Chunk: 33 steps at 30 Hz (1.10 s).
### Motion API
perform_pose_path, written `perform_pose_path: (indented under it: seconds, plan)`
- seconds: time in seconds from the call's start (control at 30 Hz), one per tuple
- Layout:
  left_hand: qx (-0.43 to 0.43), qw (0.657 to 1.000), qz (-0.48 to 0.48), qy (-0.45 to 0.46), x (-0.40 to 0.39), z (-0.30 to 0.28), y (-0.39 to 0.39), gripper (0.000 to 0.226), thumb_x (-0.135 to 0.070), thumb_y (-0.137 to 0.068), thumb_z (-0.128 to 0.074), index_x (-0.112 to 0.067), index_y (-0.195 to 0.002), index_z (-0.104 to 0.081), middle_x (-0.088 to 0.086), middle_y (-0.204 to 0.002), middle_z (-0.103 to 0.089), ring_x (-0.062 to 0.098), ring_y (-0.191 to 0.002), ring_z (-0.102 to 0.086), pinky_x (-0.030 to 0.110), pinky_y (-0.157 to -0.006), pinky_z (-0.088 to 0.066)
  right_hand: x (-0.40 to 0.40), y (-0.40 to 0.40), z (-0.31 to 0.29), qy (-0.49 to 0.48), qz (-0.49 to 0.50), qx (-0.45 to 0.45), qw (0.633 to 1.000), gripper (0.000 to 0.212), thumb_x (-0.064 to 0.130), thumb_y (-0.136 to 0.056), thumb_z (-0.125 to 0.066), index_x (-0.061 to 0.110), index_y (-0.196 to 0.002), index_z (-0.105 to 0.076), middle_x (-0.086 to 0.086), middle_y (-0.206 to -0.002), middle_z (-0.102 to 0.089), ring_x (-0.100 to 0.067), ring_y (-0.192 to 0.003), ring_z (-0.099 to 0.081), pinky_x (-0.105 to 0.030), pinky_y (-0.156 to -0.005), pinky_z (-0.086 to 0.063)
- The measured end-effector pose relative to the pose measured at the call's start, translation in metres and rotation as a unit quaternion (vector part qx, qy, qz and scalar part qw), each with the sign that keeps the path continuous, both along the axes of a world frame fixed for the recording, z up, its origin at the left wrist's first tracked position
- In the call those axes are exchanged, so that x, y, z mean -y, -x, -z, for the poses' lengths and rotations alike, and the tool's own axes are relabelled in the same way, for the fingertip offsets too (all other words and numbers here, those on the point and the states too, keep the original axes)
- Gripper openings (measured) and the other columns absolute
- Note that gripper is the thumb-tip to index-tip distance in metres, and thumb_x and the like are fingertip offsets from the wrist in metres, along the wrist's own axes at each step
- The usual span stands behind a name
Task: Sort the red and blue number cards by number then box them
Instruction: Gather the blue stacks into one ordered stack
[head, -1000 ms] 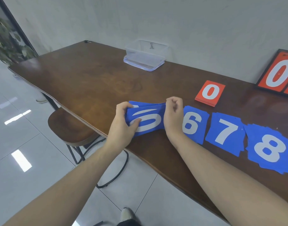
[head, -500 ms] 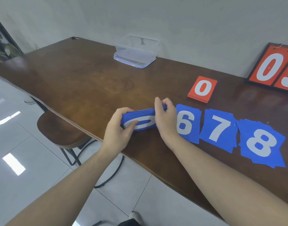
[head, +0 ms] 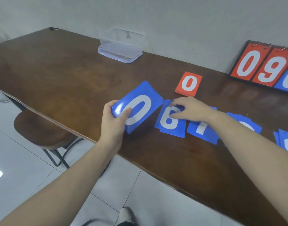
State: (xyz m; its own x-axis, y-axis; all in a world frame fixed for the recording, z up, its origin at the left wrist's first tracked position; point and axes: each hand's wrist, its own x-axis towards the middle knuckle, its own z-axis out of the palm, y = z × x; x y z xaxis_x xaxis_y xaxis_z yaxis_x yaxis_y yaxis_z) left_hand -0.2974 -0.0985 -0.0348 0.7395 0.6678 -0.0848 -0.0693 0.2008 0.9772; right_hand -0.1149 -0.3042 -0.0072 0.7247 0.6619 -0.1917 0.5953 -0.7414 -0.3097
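Blue "0" card stack (head: 136, 108) held in left hand (head: 113, 123), thumb on the white numeral, fingers curled round its near end, raised off the bench (head: 58, 75). Right hand (head: 190, 109) rests on blue "6" pile (head: 170, 122), fingers bent on the top card. Blue "7" pile (head: 202, 129) just beside. Red "0" stack (head: 189, 84) behind. Clear plastic box (head: 121, 44) by the wall. Scoreboard (head: 262, 66) reads "0 9 0".

One head-worn view only — no second view to share with; it looks forward and down from above the near edge of the table (head: 58, 75), close over both forearms; the wall fills the top of frame, floor tiles the lower left — wide-angle bending shows.
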Motion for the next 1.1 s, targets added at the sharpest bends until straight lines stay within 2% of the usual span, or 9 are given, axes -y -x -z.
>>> perform_pose_path:
  seconds: [0.2,0.3,0.43,0.5,0.6,0.73,0.87,1.0,1.1]
  plan:
    - [-0.036,0.998,-0.036,0.029,0.040,0.001,0.029,0.034,-0.018,-0.087,-0.076,-0.022,-0.115,-0.057,0.006,-0.117,-0.070,0.027,-0.103,-0.071,0.053,-0.093,-0.056,-0.009,0.023,0.007,0.005,-0.003,0.034,0.999,0.050,0.053,-0.093,-0.063,0.030,-0.138,-0.061,-0.002,-0.136,-0.055,-0.029,-0.124,-0.046,-0.041,-0.100,-0.044]
    - [-0.048,0.994,-0.094,-0.002,0.071,0.003,0.051,0.031,-0.017,-0.090,-0.073,-0.023,-0.114,-0.056,0.002,-0.114,-0.068,0.018,-0.098,-0.070,0.035,-0.081,-0.060,-0.005,0.040,0.013,-0.001,-0.034,0.036,0.999,0.042,0.043,-0.098,-0.058,0.030,-0.137,-0.062,-0.005,-0.133,-0.055,-0.033,-0.124,-0.046,-0.040,-0.096,-0.043]
    - [-0.066,0.987,-0.147,0.000,0.115,0.012,0.078,0.031,-0.015,-0.092,-0.070,-0.020,-0.118,-0.054,-0.006,-0.105,-0.064,-0.001,-0.075,-0.065,0.014,-0.056,-0.050,0.008,0.070,0.019,-0.015,-0.073,0.027,0.997,0.032,0.026,-0.104,-0.048,0.028,-0.129,-0.067,-0.004,-0.131,-0.053,-0.032,-0.130,-0.042,-0.038,-0.091,-0.041]
    - [-0.081,0.981,-0.174,0.035,0.133,0.016,0.090,0.029,-0.015,-0.092,-0.069,-0.021,-0.115,-0.052,-0.004,-0.108,-0.066,0.002,-0.080,-0.068,0.017,-0.061,-0.053,0.015,0.084,0.022,-0.023,-0.096,0.012,0.995,0.033,0.012,-0.102,-0.043,0.028,-0.109,-0.071,-0.004,-0.123,-0.055,-0.032,-0.129,-0.042,-0.034,-0.084,-0.040]
    - [-0.084,0.969,-0.204,0.106,0.150,0.019,0.101,0.033,-0.014,-0.092,-0.070,-0.021,-0.119,-0.052,0.002,-0.118,-0.069,0.020,-0.099,-0.072,0.032,-0.077,-0.059,0.026,0.101,0.022,-0.041,-0.121,-0.020,0.992,0.057,0.000,-0.097,-0.036,0.028,-0.142,-0.056,-0.001,-0.145,-0.053,-0.026,-0.136,-0.039,-0.034,-0.097,-0.043]
    - [-0.082,0.960,-0.215,0.157,0.159,0.014,0.107,0.046,-0.009,-0.092,-0.071,-0.016,-0.131,-0.049,0.005,-0.118,-0.069,0.019,-0.086,-0.074,0.030,-0.064,-0.060,0.042,0.099,0.019,-0.134,-0.107,-0.073,0.982,0.056,0.010,-0.099,-0.038,0.037,-0.148,-0.046,-0.004,-0.147,-0.051,-0.020,-0.120,-0.055,-0.034,-0.094,-0.051]
    - [-0.074,0.961,-0.202,0.173,0.157,0.009,0.110,0.053,-0.002,-0.090,-0.071,-0.020,-0.133,-0.046,0.007,-0.118,-0.066,0.020,-0.077,-0.074,0.032,-0.061,-0.061,0.068,0.057,0.003,-0.172,-0.059,0.046,0.982,0.046,0.022,-0.097,-0.048,0.033,-0.141,-0.054,-0.004,-0.137,-0.061,-0.022,-0.134,-0.042,-0.043,-0.104,-0.045]
    - [-0.028,0.964,-0.177,0.194,0.153,0.001,0.115,0.076,0.004,-0.090,-0.068,-0.030,-0.148,-0.033,-0.001,-0.115,-0.063,0.021,-0.081,-0.076,0.034,-0.061,-0.062,0.098,0.010,-0.002,-0.009,0.004,0.072,0.997,0.055,0.045,-0.097,-0.052,0.030,-0.150,-0.046,0.000,-0.153,-0.048,-0.027,-0.143,-0.036,-0.044,-0.111,-0.038]
    - [0.009,0.953,-0.160,0.257,0.149,-0.002,0.124,0.073,0.003,-0.091,-0.067,-0.029,-0.148,-0.035,0.002,-0.123,-0.065,0.024,-0.093,-0.076,0.038,-0.070,-0.063,0.106,0.004,0.001,0.096,0.019,0.027,0.995,0.061,0.053,-0.096,-0.047,0.035,-0.154,-0.038,-0.001,-0.160,-0.037,-0.030,-0.146,-0.033,-0.045,-0.115,-0.034]
